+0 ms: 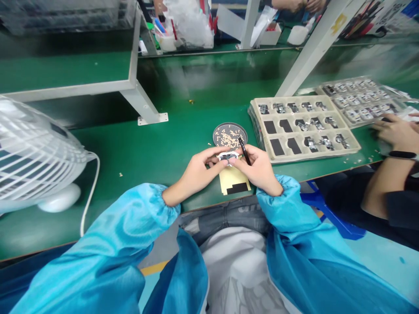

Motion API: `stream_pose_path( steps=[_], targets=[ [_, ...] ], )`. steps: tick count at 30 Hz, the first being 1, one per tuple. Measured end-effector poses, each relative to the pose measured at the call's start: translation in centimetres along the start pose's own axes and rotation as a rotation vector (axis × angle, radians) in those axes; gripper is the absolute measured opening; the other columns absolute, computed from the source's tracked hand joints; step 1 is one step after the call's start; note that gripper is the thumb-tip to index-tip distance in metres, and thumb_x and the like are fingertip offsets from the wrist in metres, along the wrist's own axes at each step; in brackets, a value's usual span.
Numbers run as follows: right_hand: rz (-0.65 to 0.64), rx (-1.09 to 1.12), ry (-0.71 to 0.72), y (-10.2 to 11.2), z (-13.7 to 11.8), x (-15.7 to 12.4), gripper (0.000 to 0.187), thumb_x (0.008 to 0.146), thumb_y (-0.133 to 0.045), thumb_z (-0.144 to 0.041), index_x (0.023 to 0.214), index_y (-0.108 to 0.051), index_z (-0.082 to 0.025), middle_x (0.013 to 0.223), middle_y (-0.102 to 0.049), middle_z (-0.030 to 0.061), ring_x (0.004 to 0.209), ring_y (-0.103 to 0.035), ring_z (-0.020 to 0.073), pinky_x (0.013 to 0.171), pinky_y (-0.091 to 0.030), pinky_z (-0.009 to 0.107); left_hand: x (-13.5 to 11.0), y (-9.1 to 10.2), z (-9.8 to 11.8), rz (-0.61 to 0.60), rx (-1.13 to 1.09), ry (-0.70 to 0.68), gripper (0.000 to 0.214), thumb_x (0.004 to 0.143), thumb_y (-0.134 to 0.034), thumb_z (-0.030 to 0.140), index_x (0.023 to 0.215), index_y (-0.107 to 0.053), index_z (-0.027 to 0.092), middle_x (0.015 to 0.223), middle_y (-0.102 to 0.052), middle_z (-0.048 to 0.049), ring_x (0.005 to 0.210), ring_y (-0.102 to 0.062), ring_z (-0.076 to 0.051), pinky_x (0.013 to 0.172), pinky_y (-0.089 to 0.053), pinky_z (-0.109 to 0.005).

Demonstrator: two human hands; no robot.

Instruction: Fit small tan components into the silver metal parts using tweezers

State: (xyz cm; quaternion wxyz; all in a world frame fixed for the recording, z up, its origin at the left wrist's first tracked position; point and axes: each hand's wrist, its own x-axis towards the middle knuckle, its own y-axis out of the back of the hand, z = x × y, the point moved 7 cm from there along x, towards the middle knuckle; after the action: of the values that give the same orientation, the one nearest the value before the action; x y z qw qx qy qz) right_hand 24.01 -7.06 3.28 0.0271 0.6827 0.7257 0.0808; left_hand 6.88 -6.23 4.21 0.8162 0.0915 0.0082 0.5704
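My left hand (204, 171) and my right hand (257, 168) meet over the front of the bench, both closed on a small white-and-dark part (228, 155) with thumbs pressing its near side. A black pen-like tool (244, 150) also sits in my right hand, tilted up past the fingers. Under the hands lies a yellow sheet (233, 179) with a black strip (237, 188) on it. Just behind them stands a round dark dish (230, 134) of small beige pieces. To the right, a cream tray (306, 126) holds several small metallic parts in compartments.
A white fan (42, 152) with its cable stands at left. A metal shelf leg (145, 102) is bolted to the green bench (183, 144). At right, a co-worker's hand (397, 133) is beside clear trays (363, 100) of parts. Tubs and bags fill the back.
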Motion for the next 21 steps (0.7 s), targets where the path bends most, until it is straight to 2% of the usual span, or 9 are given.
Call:
stream_pose_path(
  steps=[3, 6, 11, 15, 17, 19, 21],
  targets=[
    [-0.005, 0.010, 0.015, -0.1, -0.1, 0.0, 0.037, 0.074, -0.090, -0.047, 0.087, -0.069, -0.019, 0.080, -0.067, 0.0002, 0.071, -0.054, 0.0153, 0.067, -0.044, 0.030, -0.2, 0.0, 0.4, 0.032, 0.171, -0.039, 0.029, 0.091, -0.075, 0.037, 0.113, -0.082, 0.019, 0.101, -0.082, -0.0053, 0.084, -0.071, -0.020, 0.075, -0.055, -0.030],
    [-0.012, 0.040, 0.028, -0.4, 0.0, 0.2, 0.038, 0.074, -0.091, -0.048, 0.087, -0.069, -0.019, 0.081, -0.067, 0.0006, 0.072, -0.056, 0.0156, 0.070, -0.046, 0.030, -0.3, 0.0, 0.4, 0.050, 0.179, -0.029, 0.028, 0.090, -0.076, 0.037, 0.111, -0.082, 0.019, 0.104, -0.082, -0.0054, 0.088, -0.071, -0.021, 0.078, -0.055, -0.031],
    [-0.021, 0.079, 0.015, -0.9, 0.3, 0.7, 0.045, 0.072, -0.091, -0.055, 0.086, -0.068, -0.019, 0.081, -0.069, 0.0017, 0.072, -0.059, 0.0166, 0.070, -0.048, 0.031, -0.2, 0.3, -0.2, 0.084, 0.160, -0.002, 0.030, 0.091, -0.075, 0.040, 0.109, -0.082, 0.017, 0.100, -0.081, -0.0056, 0.084, -0.069, -0.020, 0.074, -0.053, -0.030],
    [-0.017, -0.016, 0.052, -0.8, 0.7, 1.2, 0.044, 0.076, -0.088, -0.057, 0.089, -0.070, -0.019, 0.087, -0.072, 0.0032, 0.080, -0.064, 0.0188, 0.077, -0.052, 0.033, 0.1, 0.7, -0.3, 0.085, 0.211, -0.004, 0.027, 0.091, -0.074, 0.038, 0.107, -0.082, 0.017, 0.093, -0.080, -0.0046, 0.079, -0.067, -0.019, 0.071, -0.053, -0.030],
    [0.005, -0.086, 0.123, -0.6, 0.5, 1.2, 0.044, 0.078, -0.088, -0.055, 0.097, -0.072, -0.019, 0.095, -0.072, 0.0046, 0.090, -0.066, 0.0210, 0.084, -0.054, 0.034, 0.2, 1.0, 0.2, 0.096, 0.286, -0.059, 0.025, 0.091, -0.073, 0.033, 0.107, -0.082, 0.018, 0.096, -0.080, -0.0051, 0.081, -0.068, -0.020, 0.075, -0.053, -0.031],
    [0.045, -0.131, 0.200, -0.2, 0.0, 0.9, 0.051, 0.077, -0.090, -0.052, 0.114, -0.072, -0.021, 0.104, -0.072, 0.0059, 0.099, -0.068, 0.0229, 0.091, -0.056, 0.036, 0.1, 1.0, 0.6, 0.098, 0.369, -0.133, 0.023, 0.091, -0.070, 0.029, 0.109, -0.082, 0.019, 0.101, -0.081, -0.0060, 0.086, -0.070, -0.020, 0.079, -0.053, -0.032],
    [0.062, -0.175, 0.272, -0.1, -0.7, 0.6, 0.053, 0.079, -0.090, -0.048, 0.121, -0.071, -0.023, 0.108, -0.071, 0.0070, 0.101, -0.068, 0.0236, 0.094, -0.056, 0.037, 0.0, 1.0, 0.8, 0.088, 0.421, -0.181, 0.023, 0.092, -0.068, 0.026, 0.109, -0.082, 0.019, 0.103, -0.080, -0.0064, 0.088, -0.070, -0.021, 0.081, -0.053, -0.032]
  ],
)
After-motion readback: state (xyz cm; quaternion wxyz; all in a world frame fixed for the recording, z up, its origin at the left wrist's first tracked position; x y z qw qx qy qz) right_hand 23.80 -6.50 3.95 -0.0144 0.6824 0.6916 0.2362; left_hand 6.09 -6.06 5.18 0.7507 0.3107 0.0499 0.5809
